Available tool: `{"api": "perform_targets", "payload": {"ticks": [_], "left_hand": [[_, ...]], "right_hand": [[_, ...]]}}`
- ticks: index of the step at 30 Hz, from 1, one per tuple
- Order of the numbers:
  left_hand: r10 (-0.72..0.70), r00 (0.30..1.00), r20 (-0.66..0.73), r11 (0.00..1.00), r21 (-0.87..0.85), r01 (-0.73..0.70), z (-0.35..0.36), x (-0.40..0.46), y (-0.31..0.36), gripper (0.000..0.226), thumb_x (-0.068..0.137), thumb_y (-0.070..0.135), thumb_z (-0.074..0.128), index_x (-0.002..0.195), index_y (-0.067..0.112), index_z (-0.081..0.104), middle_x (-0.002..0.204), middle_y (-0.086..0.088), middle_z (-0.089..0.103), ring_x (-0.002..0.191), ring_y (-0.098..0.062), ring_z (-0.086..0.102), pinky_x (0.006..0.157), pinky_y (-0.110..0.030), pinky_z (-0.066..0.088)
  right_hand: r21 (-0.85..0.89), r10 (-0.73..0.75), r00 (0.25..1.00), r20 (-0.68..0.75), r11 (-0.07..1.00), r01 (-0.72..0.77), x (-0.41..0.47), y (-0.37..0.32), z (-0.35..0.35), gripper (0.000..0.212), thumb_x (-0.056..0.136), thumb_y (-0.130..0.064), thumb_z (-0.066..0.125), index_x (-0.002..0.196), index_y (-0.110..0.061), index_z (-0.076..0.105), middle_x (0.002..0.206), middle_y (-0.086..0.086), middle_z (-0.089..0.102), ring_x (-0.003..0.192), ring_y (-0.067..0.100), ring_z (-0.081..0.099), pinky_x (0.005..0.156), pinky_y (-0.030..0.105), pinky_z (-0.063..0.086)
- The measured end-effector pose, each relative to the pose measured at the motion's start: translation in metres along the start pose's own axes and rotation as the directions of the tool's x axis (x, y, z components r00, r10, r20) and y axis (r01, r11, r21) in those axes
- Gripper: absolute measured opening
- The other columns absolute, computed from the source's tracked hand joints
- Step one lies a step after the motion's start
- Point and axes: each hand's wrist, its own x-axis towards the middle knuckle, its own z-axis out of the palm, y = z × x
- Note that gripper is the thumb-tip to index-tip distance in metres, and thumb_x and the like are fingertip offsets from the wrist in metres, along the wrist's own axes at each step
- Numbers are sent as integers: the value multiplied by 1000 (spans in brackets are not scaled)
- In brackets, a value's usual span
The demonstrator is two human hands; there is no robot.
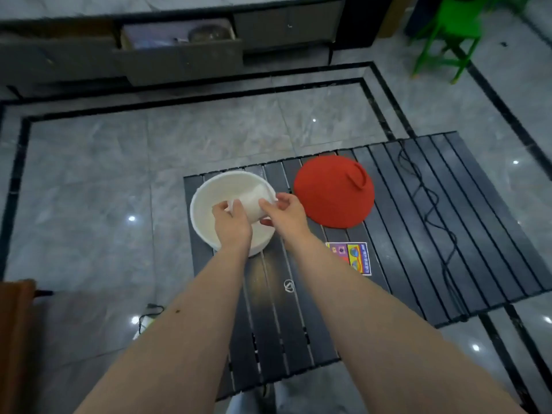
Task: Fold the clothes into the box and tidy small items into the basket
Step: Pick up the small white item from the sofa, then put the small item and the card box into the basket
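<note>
Basket [206, 192] below; both hands (left [231, 218], right [285, 212]) pinch white cloth [254, 201].

A home living room: marble-tiled floor [89, 174], low drawer cabinet [179, 52], green chair [448, 34]

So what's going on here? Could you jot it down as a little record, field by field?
surface: black slatted table
basket: white basket at the table's left end
held item: white folded item over the basket
left hand: left hand grips the item
right hand: right hand pinches the item
beside basket: red cone-shaped hat, to its right
also on table: colourful card, black cord
</note>
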Motion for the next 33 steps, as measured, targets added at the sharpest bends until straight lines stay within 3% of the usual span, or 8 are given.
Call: {"api": "perform_targets", "payload": {"ticks": [4,8,11,15,19,25,30,33], "left_hand": [[-196,978,64,979,-46,199,2,41,-4,38,98,25,39,127,3,50,125,-20,56,114,-37,54,100,-43,46],[-356,921,155,910,-167,380,4,65,-11,44,101,32,31,127,2,49,95,-14,60,91,-31,58,95,-40,47],[-451,869,202,805,-329,494,6,74,-18,46,102,35,29,128,2,48,92,-7,58,85,-27,59,74,-35,49],[-495,836,237,676,-500,542,14,90,-19,54,104,36,24,134,-3,44,131,-22,54,121,-35,54,90,-38,46],[-474,843,254,565,-647,512,18,102,-21,51,103,40,24,130,6,50,126,-17,60,122,-30,55,88,-36,47],[-502,847,176,590,-646,484,30,109,-25,47,103,36,25,138,7,38,136,-16,52,124,-30,53,102,-41,44],[-470,871,145,653,-606,453,32,95,-16,42,102,27,31,135,4,43,134,-15,53,120,-30,55,97,-38,47],[-440,895,73,743,-530,409,29,78,-11,34,99,19,38,128,5,49,118,-12,57,99,-25,61,75,-29,52]], "right_hand": [[-400,-36,998,50,915,53,33,-9,22,61,81,-11,72,134,2,45,134,19,48,113,33,57,92,42,52],[-655,-131,975,180,723,218,56,-13,36,51,78,-12,73,126,-5,55,126,11,59,113,25,57,89,18,39],[-690,-113,952,284,666,285,70,-5,52,39,85,-11,62,124,-13,56,123,6,60,112,22,56,86,16,36],[-655,-49,946,321,710,259,90,9,65,26,98,-22,39,114,-26,60,106,-8,61,103,14,59,95,26,42],[-606,-72,899,432,714,349,104,20,71,30,96,-22,41,116,-20,63,117,2,64,109,18,58,96,17,38],[-626,-192,849,493,600,499,118,26,58,30,95,-30,45,114,-19,66,117,0,67,113,16,60,107,40,41],[-662,-237,837,493,523,537,111,16,49,26,96,-23,43,104,-24,67,92,-15,68,82,-7,61,79,13,42],[-660,-172,841,512,548,514,94,5,32,41,91,-2,41,127,-14,56,128,1,56,116,9,50,94,6,34]]}}
